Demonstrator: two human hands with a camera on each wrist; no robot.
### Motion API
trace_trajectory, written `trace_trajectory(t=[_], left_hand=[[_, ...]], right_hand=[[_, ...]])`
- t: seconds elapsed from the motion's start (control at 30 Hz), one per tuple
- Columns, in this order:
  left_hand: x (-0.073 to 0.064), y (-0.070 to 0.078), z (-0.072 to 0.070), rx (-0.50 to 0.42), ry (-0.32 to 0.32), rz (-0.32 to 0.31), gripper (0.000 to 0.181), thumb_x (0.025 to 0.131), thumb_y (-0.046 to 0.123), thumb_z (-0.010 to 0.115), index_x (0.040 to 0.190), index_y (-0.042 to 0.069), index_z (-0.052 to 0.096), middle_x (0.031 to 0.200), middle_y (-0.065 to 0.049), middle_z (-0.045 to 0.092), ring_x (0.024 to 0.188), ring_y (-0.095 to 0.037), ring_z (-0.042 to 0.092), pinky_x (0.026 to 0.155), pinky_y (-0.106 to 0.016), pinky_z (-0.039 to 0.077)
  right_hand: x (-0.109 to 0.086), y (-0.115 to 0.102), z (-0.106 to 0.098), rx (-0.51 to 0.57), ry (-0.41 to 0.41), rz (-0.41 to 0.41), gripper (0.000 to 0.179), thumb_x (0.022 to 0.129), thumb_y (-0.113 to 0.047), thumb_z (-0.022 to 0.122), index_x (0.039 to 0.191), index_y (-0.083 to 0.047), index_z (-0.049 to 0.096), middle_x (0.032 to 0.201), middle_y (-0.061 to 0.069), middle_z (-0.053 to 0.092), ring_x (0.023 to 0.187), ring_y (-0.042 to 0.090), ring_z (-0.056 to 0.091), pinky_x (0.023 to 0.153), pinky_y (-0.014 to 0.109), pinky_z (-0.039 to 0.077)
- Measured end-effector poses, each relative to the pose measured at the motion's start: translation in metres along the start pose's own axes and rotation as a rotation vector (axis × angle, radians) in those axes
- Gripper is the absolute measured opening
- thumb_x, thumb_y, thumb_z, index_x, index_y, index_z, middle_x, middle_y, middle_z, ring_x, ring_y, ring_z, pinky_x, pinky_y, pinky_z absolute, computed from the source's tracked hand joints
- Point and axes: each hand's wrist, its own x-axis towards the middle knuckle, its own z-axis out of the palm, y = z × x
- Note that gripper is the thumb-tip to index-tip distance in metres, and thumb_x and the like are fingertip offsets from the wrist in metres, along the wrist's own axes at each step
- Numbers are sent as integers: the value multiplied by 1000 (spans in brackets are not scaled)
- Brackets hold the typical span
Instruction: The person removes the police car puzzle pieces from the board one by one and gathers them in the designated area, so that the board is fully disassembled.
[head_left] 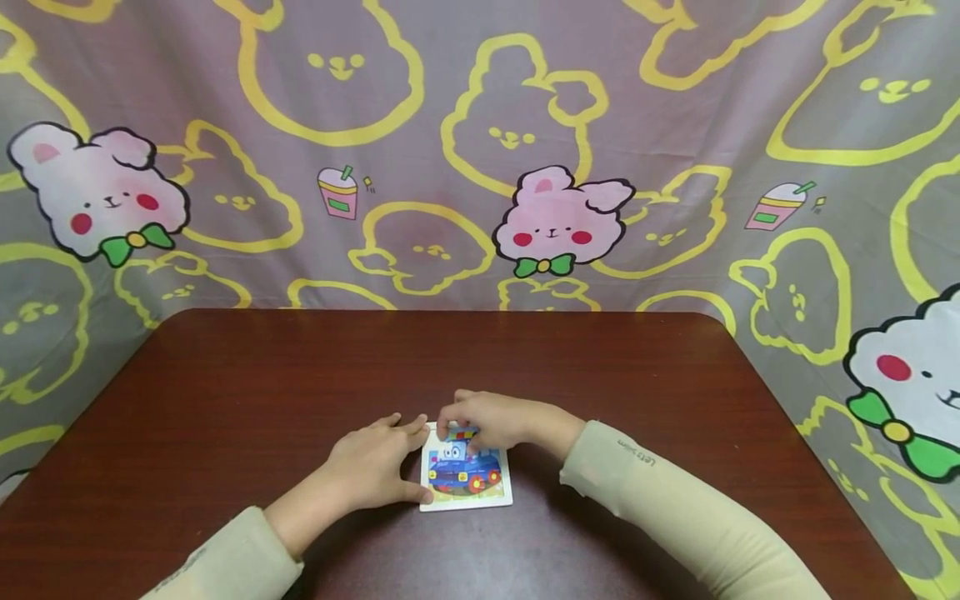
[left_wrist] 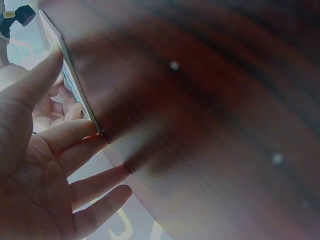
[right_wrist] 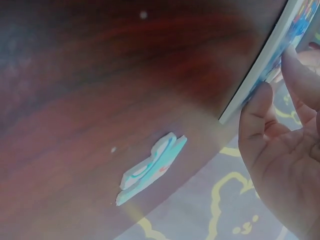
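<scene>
Touches left edge of the puzzle (head_left: 465, 481), flat on the surface (head_left: 600, 375), with left grip (head_left: 369, 468) released and spread; bends right grip (head_left: 492, 419) onto its upper part, cannot tell whether pinching.

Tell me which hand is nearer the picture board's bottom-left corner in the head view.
Left. The left hand has its thumb on the picture board right beside that corner; the right hand is farther off, over the board's upper part.

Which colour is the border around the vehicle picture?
The border is white; it shows best in the head view.
</scene>
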Motion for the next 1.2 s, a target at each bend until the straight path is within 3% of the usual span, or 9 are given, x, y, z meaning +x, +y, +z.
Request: trace_trajectory(t=[0.63,0.87,1.07,1.2], left_hand=[[0,0,1,3,0,0,84,70,60,82,141,22,58,152,-1,50,142,-37,43,98,-63,47],[-1,0,2,1,2,6,85,70,61,81,141,20,58,152,-1,50,142,-36,43,98,-62,47],[-2,0,2,7,10,5,85,70,60,82,140,17,59,152,-1,50,142,-36,44,99,-60,48],[-2,0,2,-3,8,4,86,70,60,82,140,17,58,152,-1,50,142,-36,43,99,-60,47]], right_hand=[[-2,5,2,80,29,-35,31,88,-9,74,113,-23,62,109,0,53,103,13,51,89,27,48],[-6,11,3,162,50,-27,39,88,-5,74,123,-19,63,104,1,54,89,13,52,78,21,47],[-7,15,2,214,72,-22,33,88,6,67,115,-12,66,99,0,53,82,12,51,74,18,45],[-7,15,1,218,74,-31,30,91,6,64,114,-13,67,100,0,55,83,11,51,76,19,47]])
